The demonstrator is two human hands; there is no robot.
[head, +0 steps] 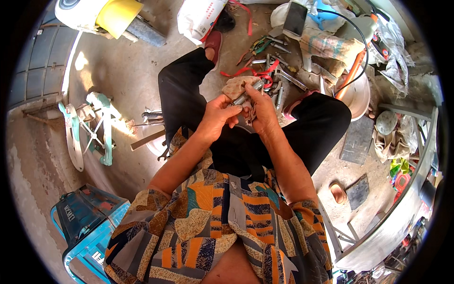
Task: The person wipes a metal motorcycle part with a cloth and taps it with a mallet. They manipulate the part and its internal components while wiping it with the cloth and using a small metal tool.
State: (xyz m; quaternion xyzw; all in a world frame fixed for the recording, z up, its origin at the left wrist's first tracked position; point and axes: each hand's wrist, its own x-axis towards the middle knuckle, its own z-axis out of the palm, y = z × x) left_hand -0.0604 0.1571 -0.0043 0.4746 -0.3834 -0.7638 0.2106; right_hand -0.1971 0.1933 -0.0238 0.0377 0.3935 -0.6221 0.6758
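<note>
A short cylindrical metal tool [245, 94], possibly a socket, lies slanted between my two hands above my lap. My left hand [215, 119] pinches its lower end between thumb and fingers. Around the upper part are the fingers of my right hand [263, 112], which also has hold of a stained beige cloth [235, 87]. The cloth bunches behind the tool, and part of it hangs below the right palm. Just beyond my hands a red strap [238, 73] winds over a heap of metal tools. An adjustable wrench [295, 80] lies at the heap's right side.
Pliers [252, 53] lie on the concrete floor past the heap. At right, an orange tube [351, 76] leans over a white basin [360, 97]. A smartphone [295, 18] rests at the upper right. A blue toolbox [90, 216] stands at lower left, below a folding stool [93, 133].
</note>
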